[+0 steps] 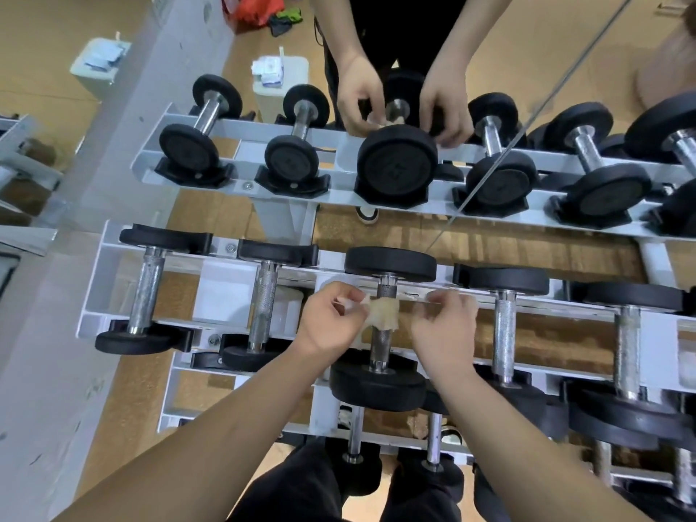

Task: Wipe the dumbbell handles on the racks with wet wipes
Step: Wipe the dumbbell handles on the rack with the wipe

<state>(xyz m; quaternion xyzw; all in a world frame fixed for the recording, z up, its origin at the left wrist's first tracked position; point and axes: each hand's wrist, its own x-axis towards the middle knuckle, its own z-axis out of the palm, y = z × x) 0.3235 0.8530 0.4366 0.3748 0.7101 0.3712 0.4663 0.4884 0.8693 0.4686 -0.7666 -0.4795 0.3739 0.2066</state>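
While the handle (381,333) runs straight away from the person on the rack (94,292), the wipe (381,313) wraps its far half, left hand (329,320) pinching one end, right hand (444,325) apparently pinching the other, equally near.

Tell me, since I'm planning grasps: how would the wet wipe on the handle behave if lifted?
Probably floppy: the wet wipe drapes crumpled around the dumbbell handle. Likely light, since the left hand pinches it with fingertips. It may cling damply.
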